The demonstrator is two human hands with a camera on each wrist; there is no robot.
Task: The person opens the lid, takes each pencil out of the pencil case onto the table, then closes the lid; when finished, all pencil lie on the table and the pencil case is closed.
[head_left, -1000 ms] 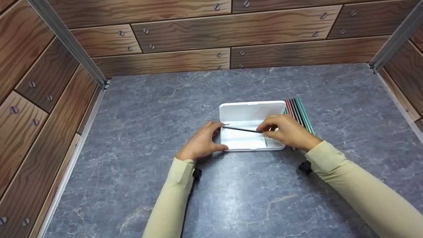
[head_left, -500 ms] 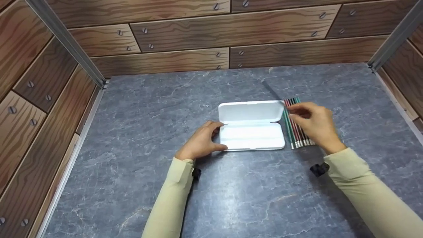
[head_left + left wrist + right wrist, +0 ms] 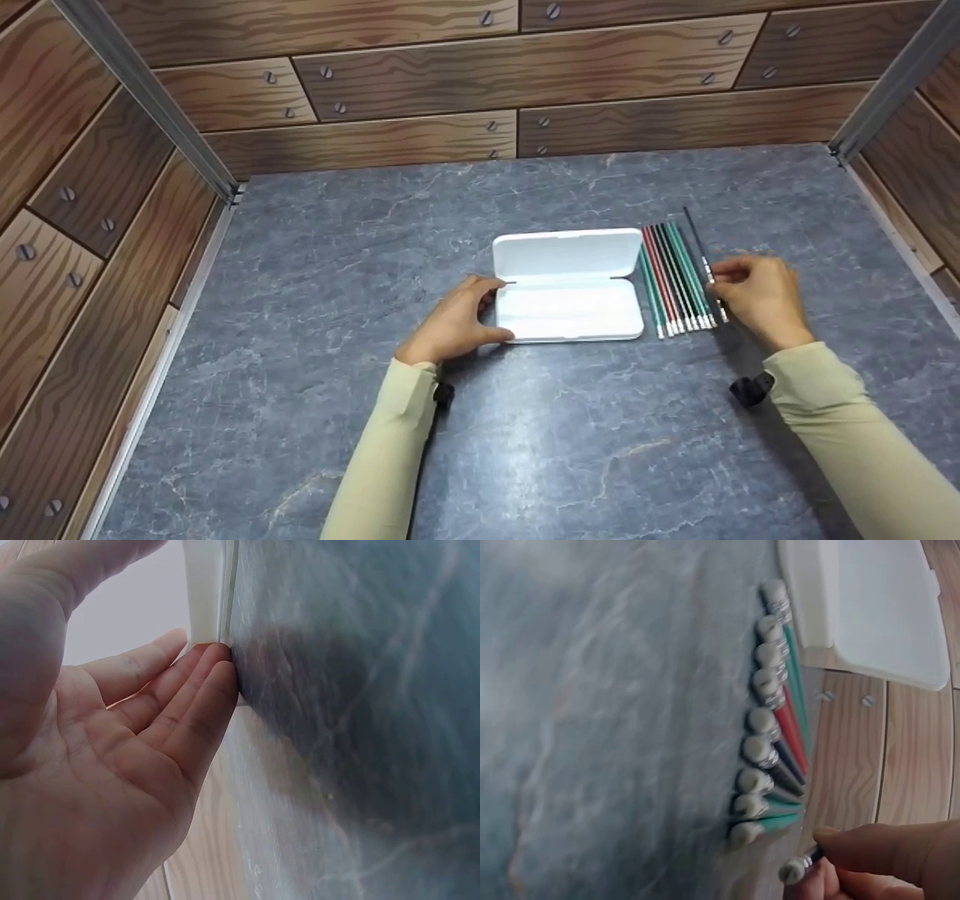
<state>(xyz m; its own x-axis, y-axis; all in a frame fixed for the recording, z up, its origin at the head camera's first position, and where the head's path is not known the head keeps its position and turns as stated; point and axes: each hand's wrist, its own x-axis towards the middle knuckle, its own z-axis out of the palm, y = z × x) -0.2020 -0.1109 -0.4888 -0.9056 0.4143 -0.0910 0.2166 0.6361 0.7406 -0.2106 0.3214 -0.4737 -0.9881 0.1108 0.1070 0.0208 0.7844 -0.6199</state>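
Note:
A white pencil case (image 3: 568, 309) lies with its lid raised, and nothing shows inside it. My left hand (image 3: 451, 321) holds its left end, thumb at the front corner and fingers at the back; in the left wrist view the fingertips (image 3: 217, 660) touch the case's side. My right hand (image 3: 766, 300) pinches a black pencil (image 3: 697, 236) near its eraser end, to the right of a row of pencils (image 3: 671, 274). In the right wrist view the held pencil's white eraser (image 3: 791, 871) sticks out from between thumb and finger.
The row of several green, red and black pencils lies side by side against the case's right side, erasers toward me. A grey marbled tabletop (image 3: 360, 247) lies beneath, with wood-patterned walls (image 3: 405, 82) at the back and sides.
My right hand has moved from over the case to the right, carrying the black pencil past the row and turning it to lie nearly parallel with the others. The left hand has stayed put.

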